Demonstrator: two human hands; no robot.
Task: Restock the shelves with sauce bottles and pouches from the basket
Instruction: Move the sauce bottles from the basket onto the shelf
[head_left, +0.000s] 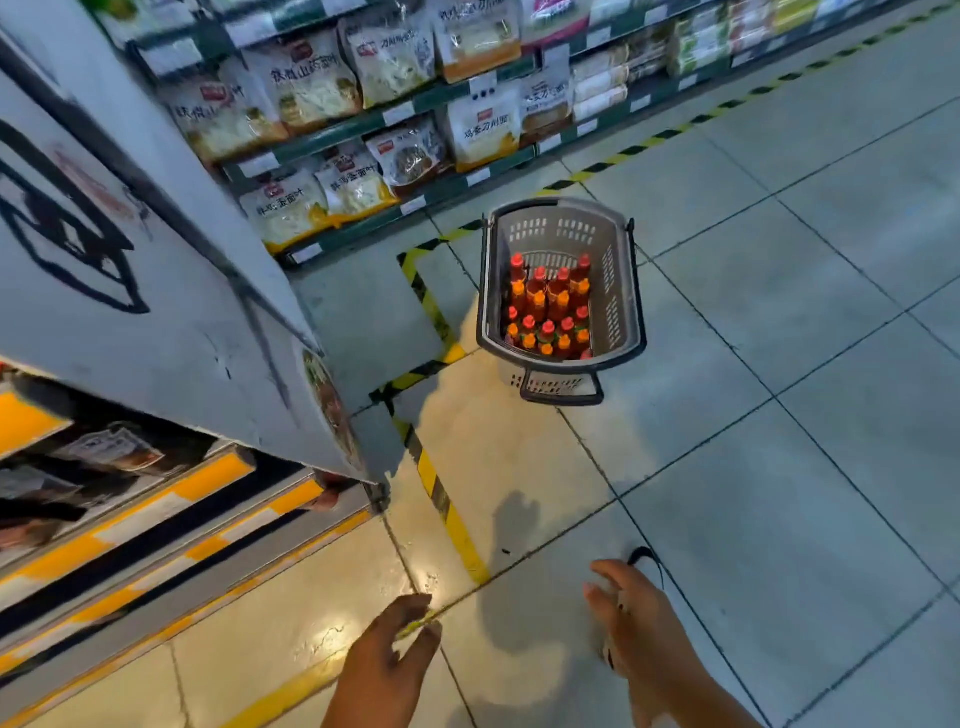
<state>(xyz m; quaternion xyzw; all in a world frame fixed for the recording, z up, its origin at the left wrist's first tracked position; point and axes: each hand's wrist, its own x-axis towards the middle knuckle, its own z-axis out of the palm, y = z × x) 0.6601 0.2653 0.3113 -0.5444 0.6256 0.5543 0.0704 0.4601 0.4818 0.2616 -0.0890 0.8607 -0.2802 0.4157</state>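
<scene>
A grey plastic basket (618, 291) with a dark handle stands on the tiled floor ahead of me. Inside it stand several sauce bottles (548, 306) with red and orange caps, packed upright. My left hand (395, 654) hangs low at the bottom centre, fingers relaxed and holding nothing. My right hand (628, 618) is to its right, fingers loosely spread and also holding nothing. Both hands are well short of the basket. The shelves (156, 525) with yellow edge strips lie at my lower left, partly hidden by a grey end panel (171, 291).
Shelves of noodle bags (332, 104) run along the back. Yellow-black tape (431, 483) marks the floor around the shelf end. Open tiled floor stretches to the right of the basket.
</scene>
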